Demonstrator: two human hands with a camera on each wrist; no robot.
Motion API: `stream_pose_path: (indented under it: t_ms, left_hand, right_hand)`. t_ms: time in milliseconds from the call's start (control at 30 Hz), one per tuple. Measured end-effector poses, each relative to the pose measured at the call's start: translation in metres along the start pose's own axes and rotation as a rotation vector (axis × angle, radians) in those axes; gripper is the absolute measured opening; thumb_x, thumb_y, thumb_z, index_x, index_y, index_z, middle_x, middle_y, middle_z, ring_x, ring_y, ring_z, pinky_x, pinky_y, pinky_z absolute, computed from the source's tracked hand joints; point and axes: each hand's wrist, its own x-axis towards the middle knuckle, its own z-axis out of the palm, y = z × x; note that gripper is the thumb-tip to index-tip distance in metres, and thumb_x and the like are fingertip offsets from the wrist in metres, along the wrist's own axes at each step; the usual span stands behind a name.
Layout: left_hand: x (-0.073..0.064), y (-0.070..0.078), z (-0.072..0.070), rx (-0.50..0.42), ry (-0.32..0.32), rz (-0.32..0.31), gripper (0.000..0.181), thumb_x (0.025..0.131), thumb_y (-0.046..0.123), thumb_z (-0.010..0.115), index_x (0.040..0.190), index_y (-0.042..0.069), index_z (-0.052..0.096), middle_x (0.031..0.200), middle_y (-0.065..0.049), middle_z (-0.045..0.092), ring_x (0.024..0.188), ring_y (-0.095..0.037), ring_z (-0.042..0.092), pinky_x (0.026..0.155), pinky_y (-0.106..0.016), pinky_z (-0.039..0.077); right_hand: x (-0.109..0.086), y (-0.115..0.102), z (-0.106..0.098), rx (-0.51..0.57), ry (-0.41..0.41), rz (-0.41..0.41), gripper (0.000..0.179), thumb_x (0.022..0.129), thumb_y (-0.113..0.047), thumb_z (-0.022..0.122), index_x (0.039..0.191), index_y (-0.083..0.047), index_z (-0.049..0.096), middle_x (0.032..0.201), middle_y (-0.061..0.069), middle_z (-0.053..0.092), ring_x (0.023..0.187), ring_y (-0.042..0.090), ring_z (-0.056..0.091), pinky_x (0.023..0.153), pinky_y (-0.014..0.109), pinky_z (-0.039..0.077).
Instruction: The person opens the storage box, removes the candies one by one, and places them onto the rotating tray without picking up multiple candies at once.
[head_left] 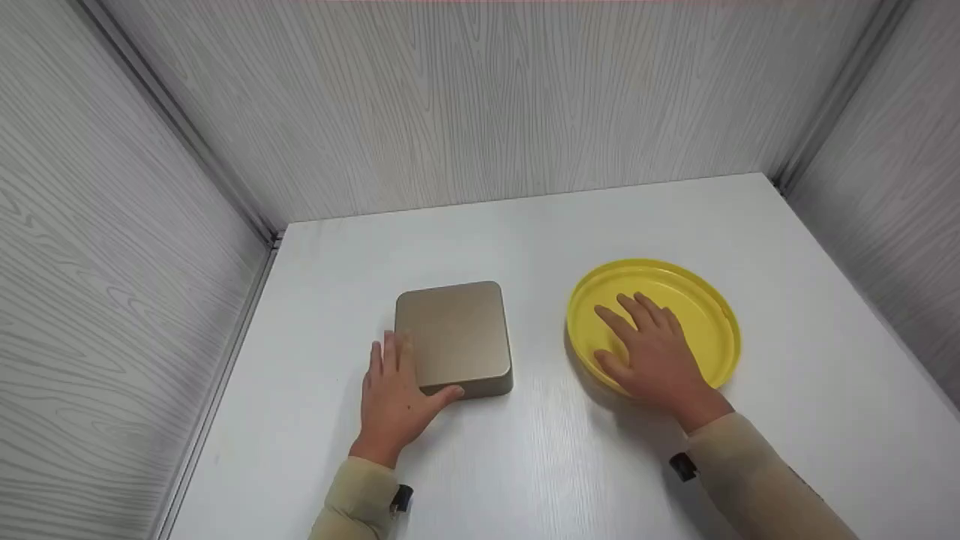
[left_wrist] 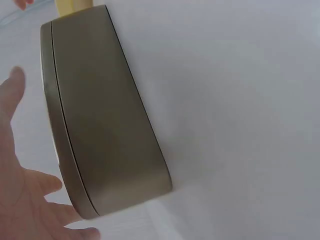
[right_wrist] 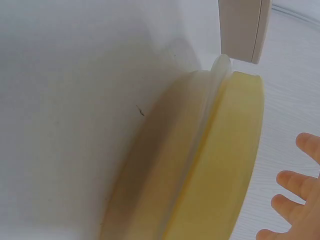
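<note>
A flat bronze-coloured tin box (head_left: 457,334) with rounded corners lies left of the middle of the white table. At its near left corner is my left hand (head_left: 394,405), fingers along the left side and thumb spread by the front edge. Contact is hard to tell; in the left wrist view, a seam runs round the tin (left_wrist: 100,115) below its lid. On the right stands a round container with a yellow lid (head_left: 705,307). My right hand (head_left: 652,360) hovers over that lid with spread fingers, apart from it in the right wrist view, where the container's body (right_wrist: 165,135) looks pale and translucent.
The white tabletop (head_left: 540,457) carries the two containers side by side with a gap between them. Pale wood-grain panels enclose it: a back wall (head_left: 480,105), a left wall (head_left: 112,262) and a right wall (head_left: 885,187).
</note>
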Motion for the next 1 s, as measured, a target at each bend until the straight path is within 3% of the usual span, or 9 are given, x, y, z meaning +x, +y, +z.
stream_pose_path:
  t_ms: [167, 367, 467, 733, 1000]
  left_hand:
    - [0.0, -0.014, -0.002, -0.111, -0.077, -0.094, 0.132, 0.072, 0.064, 0.082, 0.162, 0.006, 0.005, 0.167, -0.02, 0.007, 0.152, -0.041, 0.008, 0.116, -0.061, 0.019]
    - [0.001, -0.028, 0.003, -0.27, -0.124, -0.2, 0.135, 0.071, 0.052, 0.088, 0.162, 0.009, -0.002, 0.163, -0.024, 0.023, 0.148, -0.039, 0.024, 0.115, -0.056, 0.028]
    - [0.002, -0.034, 0.006, -0.356, -0.131, -0.244, 0.133, 0.072, 0.045, 0.09, 0.163, 0.01, -0.001, 0.16, -0.027, 0.026, 0.147, -0.04, 0.026, 0.115, -0.057, 0.027]
    - [0.01, -0.033, 0.014, -0.461, -0.081, -0.181, 0.107, 0.073, 0.032, 0.091, 0.159, 0.018, 0.029, 0.155, -0.009, 0.042, 0.142, -0.03, 0.034, 0.116, -0.054, 0.026]
    - [0.011, -0.016, 0.022, -0.436, -0.08, -0.195, 0.108, 0.072, 0.036, 0.09, 0.16, 0.019, 0.029, 0.154, -0.006, 0.044, 0.137, -0.029, 0.038, 0.115, -0.051, 0.03]
  right_hand:
    - [0.0, -0.004, 0.0, 0.016, -0.005, 0.002, 0.06, 0.094, -0.041, 0.062, 0.148, -0.018, 0.052, 0.151, 0.019, 0.044, 0.142, 0.043, 0.032, 0.11, 0.067, 0.022]
    - [0.002, -0.009, 0.006, 0.019, -0.012, -0.028, 0.059, 0.095, -0.041, 0.062, 0.148, -0.018, 0.052, 0.151, 0.019, 0.045, 0.142, 0.044, 0.033, 0.11, 0.068, 0.023]
    - [0.004, -0.014, 0.009, 0.022, -0.017, -0.038, 0.058, 0.094, -0.039, 0.063, 0.147, -0.017, 0.053, 0.15, 0.019, 0.046, 0.141, 0.043, 0.034, 0.109, 0.068, 0.024]
    - [0.025, -0.033, 0.015, 0.054, -0.087, -0.058, 0.058, 0.095, -0.04, 0.062, 0.149, -0.021, 0.052, 0.152, 0.016, 0.045, 0.144, 0.04, 0.031, 0.113, 0.065, 0.022]
    - [0.054, -0.063, 0.027, 0.074, -0.179, -0.112, 0.058, 0.098, -0.045, 0.055, 0.151, -0.024, 0.048, 0.154, 0.012, 0.043, 0.145, 0.035, 0.031, 0.115, 0.059, 0.023]
